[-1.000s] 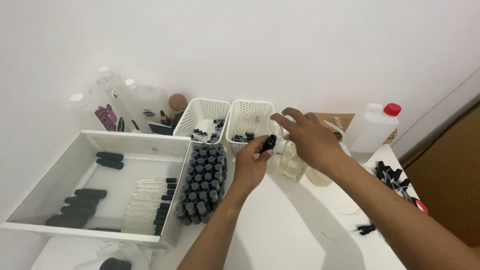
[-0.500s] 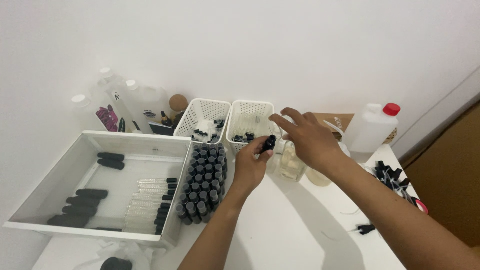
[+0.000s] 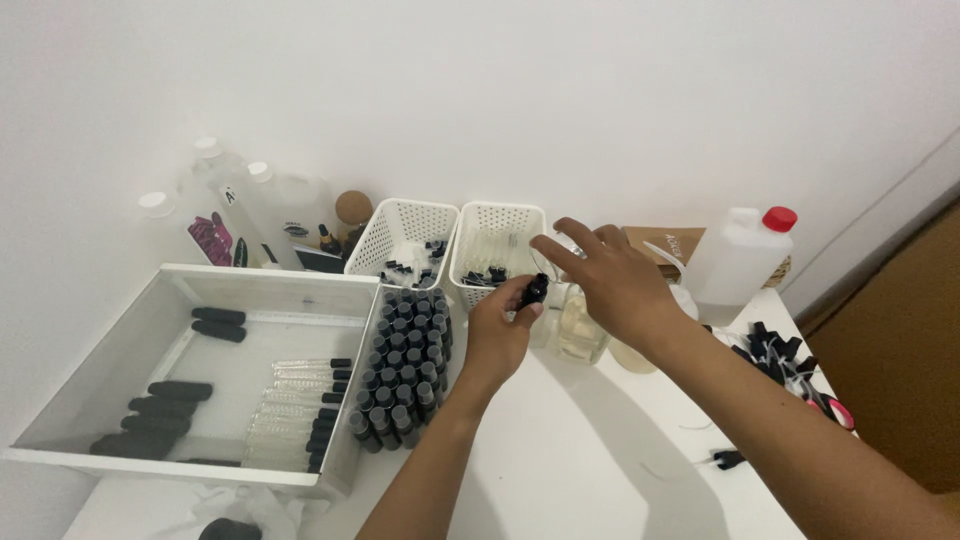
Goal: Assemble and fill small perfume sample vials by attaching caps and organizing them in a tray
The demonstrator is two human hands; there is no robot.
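Bright, even light fills the scene, and the white wall (image 3: 480, 90) and worktop (image 3: 600, 470) look nearly washed out. Soft shadows fall beneath the forearms toward the near edge. Focus is fairly sharp, with slight wide-angle bending at the corners.

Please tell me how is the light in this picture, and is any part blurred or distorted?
Head view: soft, even light on the white table, with faint shadows under both forearms. Sharp around the left hand holding a small black bottle; the right hand hovers above it. Mild wide-angle bending at the edges tilts the white plastic tray. No strong glare.
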